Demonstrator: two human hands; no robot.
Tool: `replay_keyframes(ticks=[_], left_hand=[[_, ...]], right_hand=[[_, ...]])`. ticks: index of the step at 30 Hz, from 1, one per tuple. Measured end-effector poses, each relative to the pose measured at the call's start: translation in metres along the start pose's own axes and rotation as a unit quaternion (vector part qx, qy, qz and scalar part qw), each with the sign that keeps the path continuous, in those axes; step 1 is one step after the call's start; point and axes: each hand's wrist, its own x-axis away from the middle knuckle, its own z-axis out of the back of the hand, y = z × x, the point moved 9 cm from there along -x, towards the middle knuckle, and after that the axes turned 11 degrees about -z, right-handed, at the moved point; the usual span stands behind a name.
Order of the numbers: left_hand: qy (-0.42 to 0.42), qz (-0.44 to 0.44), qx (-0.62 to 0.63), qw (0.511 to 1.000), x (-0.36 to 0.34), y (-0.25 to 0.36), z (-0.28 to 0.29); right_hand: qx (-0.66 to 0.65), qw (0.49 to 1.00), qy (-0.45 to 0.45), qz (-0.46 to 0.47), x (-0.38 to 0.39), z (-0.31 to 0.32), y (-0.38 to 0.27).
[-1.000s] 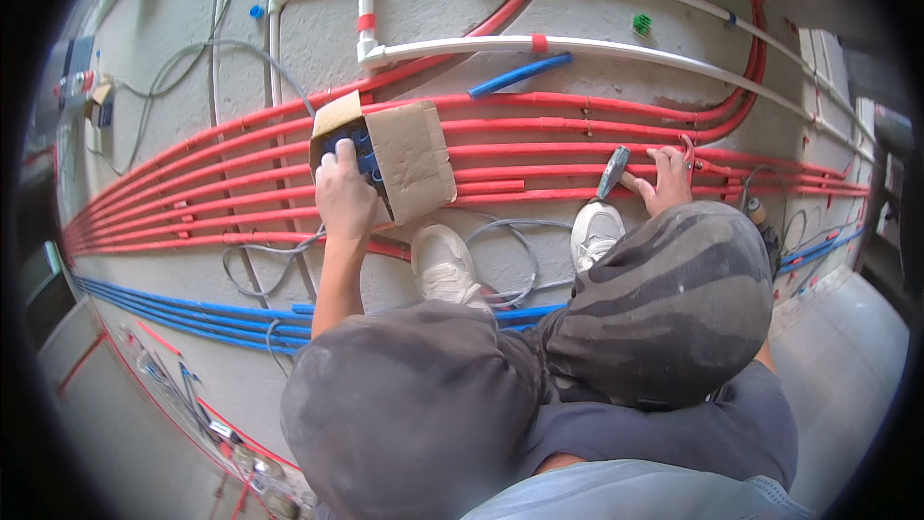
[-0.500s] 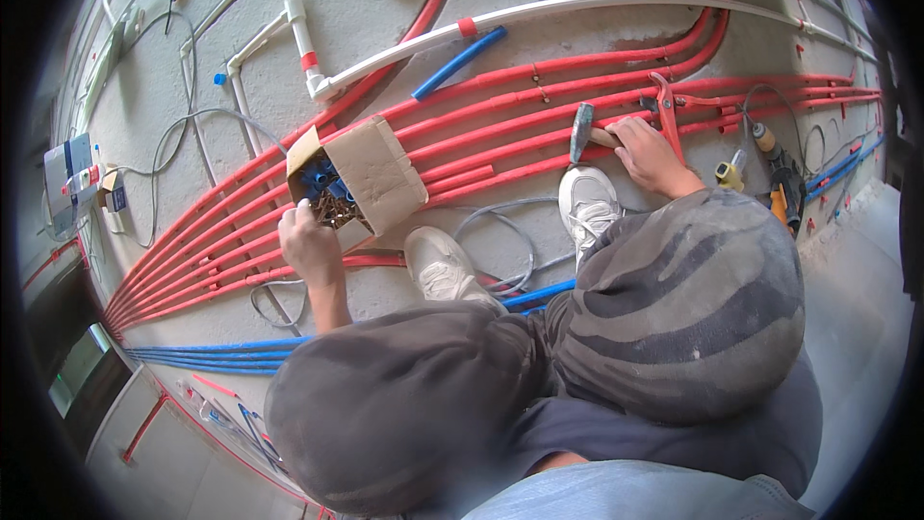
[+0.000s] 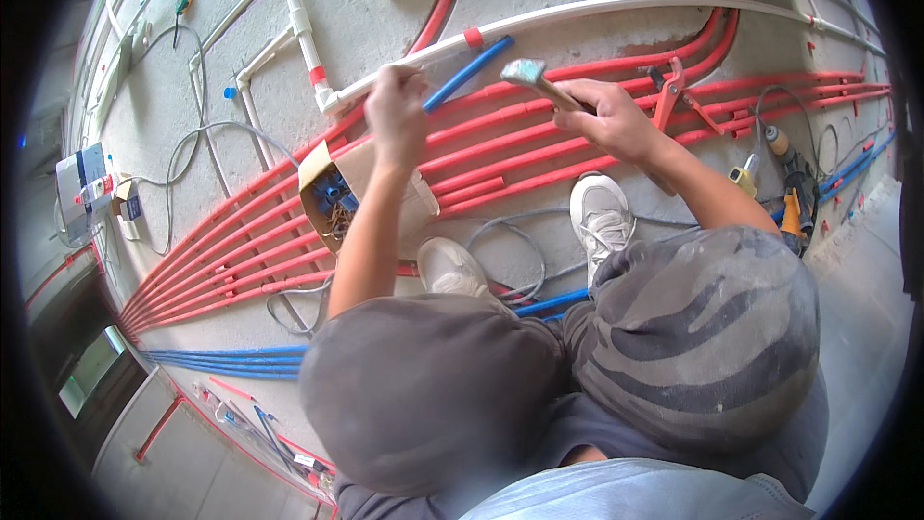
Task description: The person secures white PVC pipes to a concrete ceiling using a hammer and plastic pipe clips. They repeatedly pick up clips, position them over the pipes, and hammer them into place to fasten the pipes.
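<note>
Concrete floor (image 3: pixel 385 39), grey and rough, is seen from above; a broad band of red conduits (image 3: pixel 500 149) is laid across it from lower left to upper right, white pipes (image 3: pixel 597 10) cross above them, and blue conduits (image 3: pixel 231 363) run along the lower left; a short blue tube (image 3: pixel 467 72) lies slanted beside a white pipe; grey cables (image 3: pixel 221 130) loop over the bare concrete. An open cardboard box (image 3: pixel 361 195) holding small blue and brownish parts is set on the red conduits; red-handled pliers (image 3: pixel 674 96) lie on the conduits at the right, and a power tool (image 3: pixel 794 188) is seen near the right edge. Two white shoes (image 3: pixel 599 217) are planted below the conduits. The left hand (image 3: pixel 397 111) is clenched, raised just above the box; what it pinches cannot be told. The right hand (image 3: pixel 616 120) is closed around the wooden handle of a hammer (image 3: pixel 539 77), whose head points up-left, between the two hands and over the red conduits.
</note>
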Motion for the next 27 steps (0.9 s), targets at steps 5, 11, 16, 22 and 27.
replay_keyframes(ticks=[5,11,16,22,27], left_hand=[[-0.082,0.019,0.087,0.993,0.009,-0.005,-0.093],[0.050,-0.020,0.107,0.993,0.006,-0.017,-0.076],[0.074,-0.143,0.001,0.987,-0.016,-0.008,-0.085],[0.077,-0.204,-0.054,0.975,-0.023,-0.002,-0.090],[0.075,-0.195,-0.035,0.977,-0.024,-0.005,-0.092]], right_hand=[[-0.063,0.994,0.078,-0.049,-0.007,0.021,0.018],[-0.127,0.980,0.079,-0.132,0.017,0.026,0.065],[-0.187,0.962,0.071,-0.184,0.027,0.017,0.089],[-0.158,0.963,0.049,-0.212,0.028,0.016,0.096],[-0.169,0.963,0.069,-0.199,0.027,0.020,0.094]])
